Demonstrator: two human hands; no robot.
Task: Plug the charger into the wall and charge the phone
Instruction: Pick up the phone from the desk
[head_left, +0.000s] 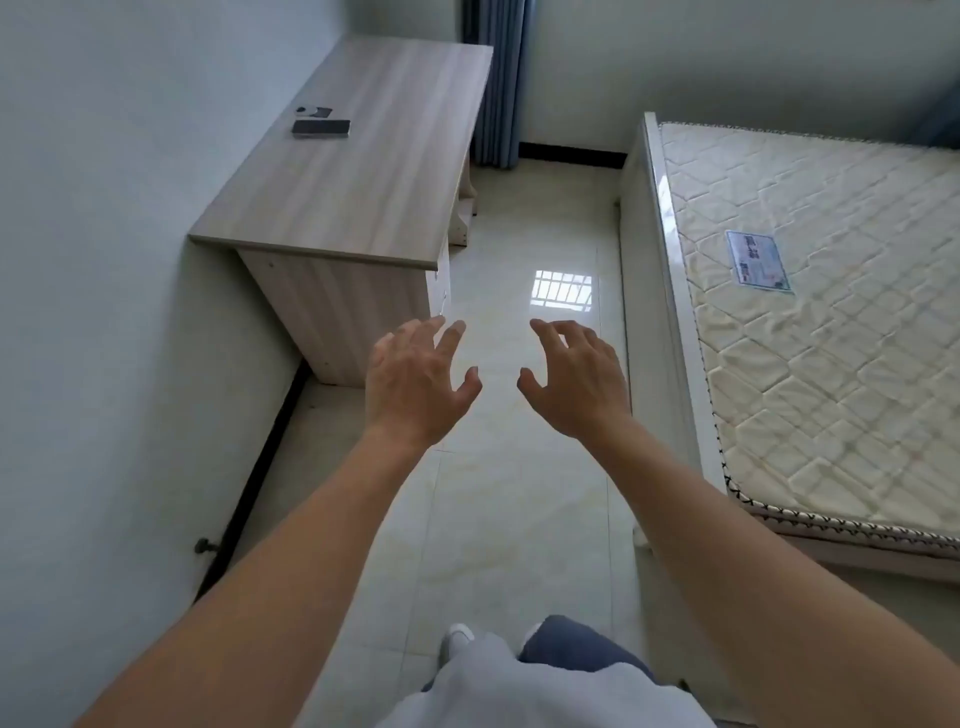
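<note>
Both hands held out empty over the floor, phone far ahead on the bench.

The left hand (415, 384) and right hand (576, 379) hover side by side, each grip wide with fingers spread, holding nothing. The phone (321, 129) lies flat on the wooden bench (337, 208) by the wall, well apart from both hands, with the charger (314, 110) just behind it.

Both arms stretched forward over the pale tiled floor (519, 467), left hand (415, 384) and right hand (576, 382) empty with fingers spread. Phone (320, 129) lying flat on the wooden desk (363, 182) against the left wall, charger (313, 110) just beyond it. Bare quilted mattress (831, 312) at right.
</note>
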